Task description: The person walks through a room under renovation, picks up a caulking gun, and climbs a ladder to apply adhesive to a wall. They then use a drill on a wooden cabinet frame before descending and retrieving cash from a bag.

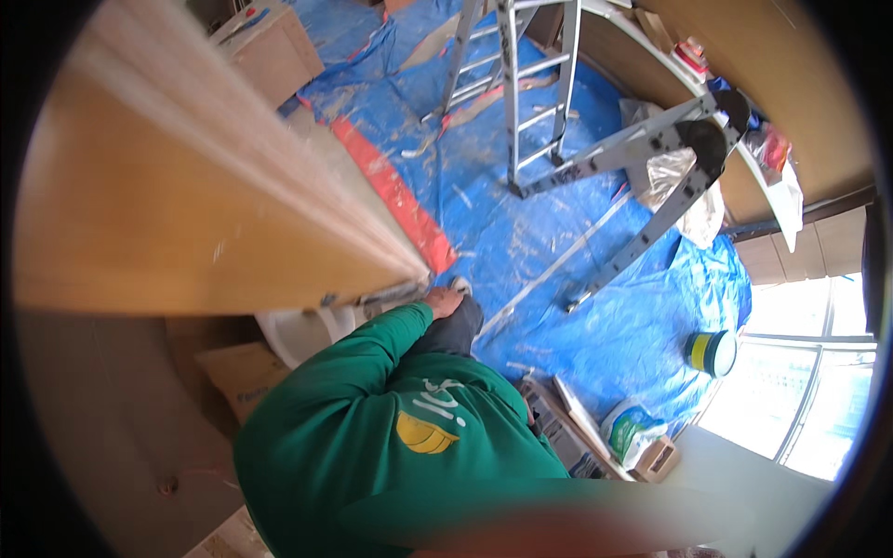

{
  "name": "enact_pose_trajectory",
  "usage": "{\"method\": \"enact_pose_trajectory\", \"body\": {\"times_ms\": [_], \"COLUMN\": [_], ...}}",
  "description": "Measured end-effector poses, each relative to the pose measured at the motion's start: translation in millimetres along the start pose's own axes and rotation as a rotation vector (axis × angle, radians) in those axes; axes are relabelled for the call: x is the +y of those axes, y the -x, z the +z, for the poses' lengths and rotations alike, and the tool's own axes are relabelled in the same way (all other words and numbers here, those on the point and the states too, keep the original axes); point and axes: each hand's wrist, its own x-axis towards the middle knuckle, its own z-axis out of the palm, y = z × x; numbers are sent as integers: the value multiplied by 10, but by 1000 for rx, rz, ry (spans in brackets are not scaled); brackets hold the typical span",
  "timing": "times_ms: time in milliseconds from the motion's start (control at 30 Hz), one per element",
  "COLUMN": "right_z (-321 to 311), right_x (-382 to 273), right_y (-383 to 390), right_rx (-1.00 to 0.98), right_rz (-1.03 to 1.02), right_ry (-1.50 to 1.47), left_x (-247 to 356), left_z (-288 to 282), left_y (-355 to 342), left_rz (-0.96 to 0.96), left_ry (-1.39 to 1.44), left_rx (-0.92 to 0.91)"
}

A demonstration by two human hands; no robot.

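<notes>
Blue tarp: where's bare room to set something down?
Best patch: the blue tarp between the ladder, the bucket and the green-and-white bag, though it's wrinkled. Also between the red strip and the ladder, somewhat smeared. Crowded: around that bag and the pale board, and by the left hand, beside the wooden panel.

Ladder (511,102) on tarpaulin (549,232), bucket (713,354) right near window (791,391), panel (186,214) left

Whether the left hand (444,302) holds anything is too small to tell; a green-and-red blur (521,528) smears the lower edge; the top edge crops the stepladder (510,84).
</notes>
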Motion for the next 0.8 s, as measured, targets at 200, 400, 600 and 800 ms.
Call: {"method": "enact_pose_trajectory", "body": {"times_ms": [200,400,600,800], "right_z": [-1206,-2341,-2917,-3397], "right_x": [-938,-3955,-7586,-9283], "right_y": [-585,-1236,-683,-244], "right_rx": [21,-17,-617,-715], "right_rz": [133,-8,-803,-1882], "right_ry": [-377,-300,-189,149], "left_x": [-219,-342,-740,-610], "left_z": [-610,-782,-403,-263], "left_y": [-496,-496,-83,121], "left_rz": [-60,-334,-307,-520], "left_ry": [355,1017,817,861], "left_rx": [-294,-80,-199,-153]}}
